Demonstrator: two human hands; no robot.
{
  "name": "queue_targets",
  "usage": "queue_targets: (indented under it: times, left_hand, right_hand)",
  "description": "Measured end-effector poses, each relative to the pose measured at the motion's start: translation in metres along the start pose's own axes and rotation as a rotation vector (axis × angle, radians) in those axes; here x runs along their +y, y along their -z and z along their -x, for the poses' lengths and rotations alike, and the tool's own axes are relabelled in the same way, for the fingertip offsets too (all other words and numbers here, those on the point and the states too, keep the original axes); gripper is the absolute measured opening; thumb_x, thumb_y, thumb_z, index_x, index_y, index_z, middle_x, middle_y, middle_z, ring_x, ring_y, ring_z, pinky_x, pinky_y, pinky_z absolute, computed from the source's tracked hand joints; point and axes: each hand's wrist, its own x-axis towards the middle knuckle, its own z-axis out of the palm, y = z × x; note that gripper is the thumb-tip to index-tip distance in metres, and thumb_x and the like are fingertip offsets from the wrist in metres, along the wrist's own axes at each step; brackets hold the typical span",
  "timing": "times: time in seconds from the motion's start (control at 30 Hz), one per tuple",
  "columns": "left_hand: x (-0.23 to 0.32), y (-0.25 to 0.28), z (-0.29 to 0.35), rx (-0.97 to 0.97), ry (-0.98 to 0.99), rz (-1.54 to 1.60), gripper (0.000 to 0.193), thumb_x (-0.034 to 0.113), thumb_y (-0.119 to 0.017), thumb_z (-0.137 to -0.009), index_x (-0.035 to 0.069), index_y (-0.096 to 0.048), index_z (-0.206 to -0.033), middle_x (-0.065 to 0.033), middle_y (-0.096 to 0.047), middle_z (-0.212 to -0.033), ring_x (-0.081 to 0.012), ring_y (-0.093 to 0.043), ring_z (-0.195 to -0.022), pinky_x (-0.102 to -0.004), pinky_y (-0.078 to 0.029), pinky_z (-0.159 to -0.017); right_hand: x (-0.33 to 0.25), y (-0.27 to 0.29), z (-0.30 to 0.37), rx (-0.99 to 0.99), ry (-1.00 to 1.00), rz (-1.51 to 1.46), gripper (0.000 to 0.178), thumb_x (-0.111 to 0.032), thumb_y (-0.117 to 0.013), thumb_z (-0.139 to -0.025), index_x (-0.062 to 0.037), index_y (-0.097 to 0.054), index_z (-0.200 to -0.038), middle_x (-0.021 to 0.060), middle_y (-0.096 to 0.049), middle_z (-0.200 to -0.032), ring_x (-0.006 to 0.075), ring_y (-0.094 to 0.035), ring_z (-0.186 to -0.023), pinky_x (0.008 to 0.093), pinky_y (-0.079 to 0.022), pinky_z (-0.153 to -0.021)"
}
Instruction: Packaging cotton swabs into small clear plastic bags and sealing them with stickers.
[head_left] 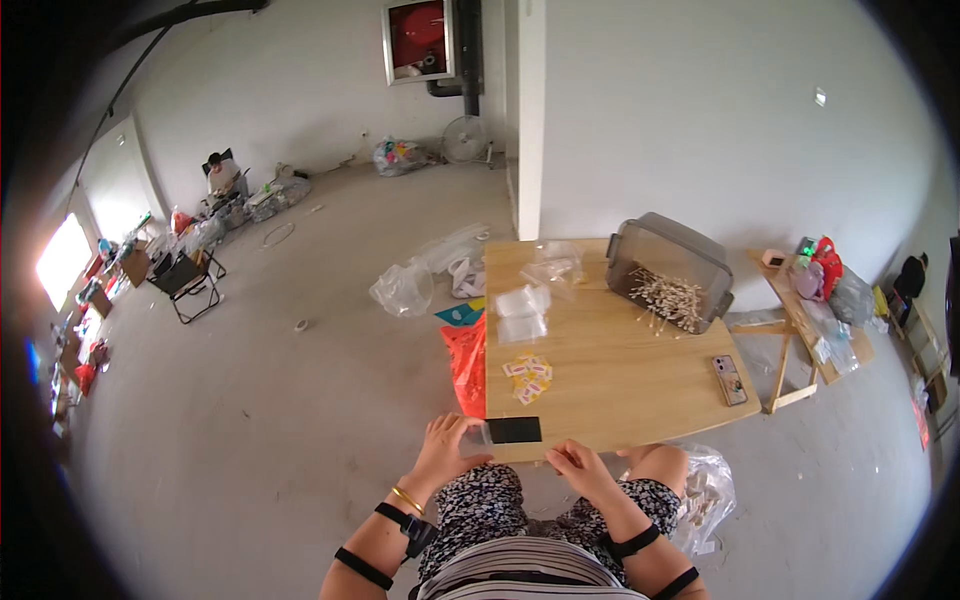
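At the near left corner of the wooden table, my left hand curves its thumb and fingers around the edge of a small clear plastic bag. Directly beside that bag, a flat black rectangle lies on the tabletop. My right hand is at the table's near edge, thumb and fingers pinched together; anything between them is too small to make out. Farther in lies a loose pile of small yellow-and-white cards. Behind it are stacked clear plastic bags.
A grey translucent bin rests tipped on the wooden table, with many thin white-tipped sticks at its mouth. A phone lies on the right. Red plastic hangs by the left edge. A person sits far off.
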Motion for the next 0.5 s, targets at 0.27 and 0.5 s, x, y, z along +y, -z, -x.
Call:
queue_targets:
  times: [0.27, 0.5]
  left_hand:
    - [-0.123, -0.046, 0.04, -0.087, 0.312, -0.249, 0.055, 0.037, -0.085, -0.068, 0.018, -0.064, -0.116, -0.0049, -0.062, -0.119, -0.0294, -0.054, -0.118, -0.0445, -0.04, -0.099]
    - [-0.138, -0.069, 0.017, -0.118, 0.326, -0.19, 0.058, 0.038, -0.086, -0.067, 0.019, -0.064, -0.117, -0.0045, -0.062, -0.119, -0.0292, -0.054, -0.118, -0.0443, -0.039, -0.099]
  right_hand:
    - [0.015, 0.028, 0.015, -0.026, -0.154, 0.062, 0.02, -0.021, -0.067, -0.098, -0.0011, -0.069, -0.1, -0.0008, -0.063, -0.08, 0.0072, -0.056, -0.074, 0.023, -0.045, -0.068]
    - [0.029, 0.037, 0.024, 0.034, -0.256, -0.005, 0.018, -0.019, -0.067, -0.098, -0.0011, -0.069, -0.101, -0.0001, -0.066, -0.085, 0.0086, -0.06, -0.082, 0.0236, -0.048, -0.075]
